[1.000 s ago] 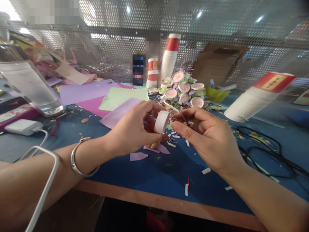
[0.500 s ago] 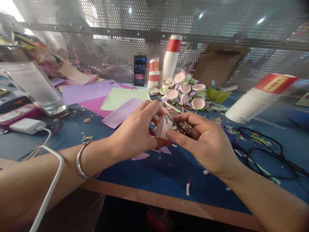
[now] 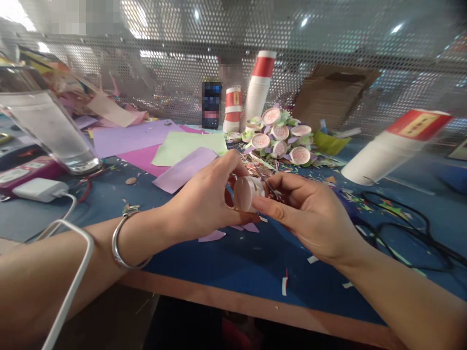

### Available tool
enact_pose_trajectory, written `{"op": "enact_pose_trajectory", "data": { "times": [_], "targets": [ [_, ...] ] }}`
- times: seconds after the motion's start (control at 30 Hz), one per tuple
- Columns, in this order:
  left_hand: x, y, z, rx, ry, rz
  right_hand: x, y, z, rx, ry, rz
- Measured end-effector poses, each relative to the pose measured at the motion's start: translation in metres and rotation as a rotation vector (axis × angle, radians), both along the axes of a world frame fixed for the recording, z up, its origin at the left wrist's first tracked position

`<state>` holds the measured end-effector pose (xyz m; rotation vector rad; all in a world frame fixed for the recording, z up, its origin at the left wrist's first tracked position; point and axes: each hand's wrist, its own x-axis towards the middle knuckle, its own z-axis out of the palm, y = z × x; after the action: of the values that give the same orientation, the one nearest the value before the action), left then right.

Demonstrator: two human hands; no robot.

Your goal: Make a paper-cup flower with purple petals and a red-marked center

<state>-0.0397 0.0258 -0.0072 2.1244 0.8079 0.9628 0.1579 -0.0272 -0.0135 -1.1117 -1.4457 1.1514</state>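
Note:
My left hand (image 3: 209, 199) is curled round a small white paper cup (image 3: 243, 193), with the thumb below and the fingers above. The cup lies on its side, its round end towards me, and a strip of its wall stands out on the right. Against that side, my right hand (image 3: 304, 214) presses its thumb to the cup wall. The same hand grips what look like dark, thin-bladed scissors (image 3: 272, 188); their handles are hidden by the fingers. Purple paper scraps (image 3: 212, 236) lie on the blue table below.
Behind my hands sit a pile of cut cup pieces (image 3: 280, 132), paper cup stacks (image 3: 258, 87), a phone (image 3: 211, 104) and coloured paper sheets (image 3: 189, 147). A glass of water (image 3: 54, 126) stands left; a tilted cup stack (image 3: 386, 150) and black cable (image 3: 401, 238) are right. A white cable (image 3: 78, 282) crosses my left forearm.
The cup has turned slightly, showing more of its round end, and the strip on its right side stands out more. The dark blade has shifted and shows thinner. Both hands stay nearly in place.

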Motion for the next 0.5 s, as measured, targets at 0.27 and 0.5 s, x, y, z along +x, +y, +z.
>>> {"op": "enact_pose_trajectory", "data": {
  "times": [0.27, 0.5],
  "targets": [
    [-0.003, 0.002, 0.002, -0.171, -0.12, -0.113, 0.001, -0.001, 0.007, -0.036, 0.16, 0.027],
    [-0.006, 0.008, 0.001, -0.191, -0.14, -0.158, 0.005, -0.001, 0.011, -0.021, 0.099, -0.047]
  ]
}}
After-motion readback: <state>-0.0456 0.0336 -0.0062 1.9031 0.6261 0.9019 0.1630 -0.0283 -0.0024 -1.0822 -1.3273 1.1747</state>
